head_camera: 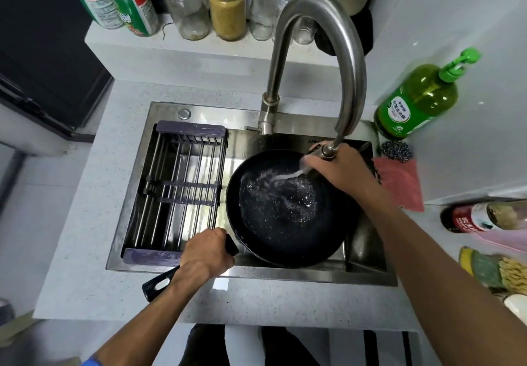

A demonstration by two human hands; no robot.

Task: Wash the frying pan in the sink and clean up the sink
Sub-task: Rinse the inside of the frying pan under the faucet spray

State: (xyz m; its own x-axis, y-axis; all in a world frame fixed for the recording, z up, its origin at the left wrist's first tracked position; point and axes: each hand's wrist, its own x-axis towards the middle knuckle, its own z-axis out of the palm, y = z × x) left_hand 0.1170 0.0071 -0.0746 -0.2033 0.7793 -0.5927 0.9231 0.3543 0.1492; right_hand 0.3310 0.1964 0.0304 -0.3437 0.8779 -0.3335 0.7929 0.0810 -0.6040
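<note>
Pan (pixel 285 208) sits in the right half of the sink (pixel 251 274), tipped a bit, with its handle (pixel 159 284) sticking out over the front rim toward the lower left. Left hand (pixel 206 254) is wrapped around that handle right up near the pan's body, so a solid grip there. Right hand (pixel 339 171) is curled around the pull-out spray head (pixel 328 151) at the end of the faucet (pixel 319 51), aiming it down into the pan. Water (pixel 288 176) is streaming out and pooling on the black inside, bubbly and splashing around the middle.

Left half of the sink has a metal drying rack (pixel 176 191) with purple ends laid across it. On the surface to the right of the sink there's a steel scrubber (pixel 396 151) sitting just above a pink cloth (pixel 405 183), and behind those a green soap bottle (pixel 416 100) with a pump top. Back ledge behind the faucet holds a row of jars (pixel 228 9) and two spray bottles (pixel 119 0). More bottles and some sponges (pixel 490 268) are off at the far right edge.
</note>
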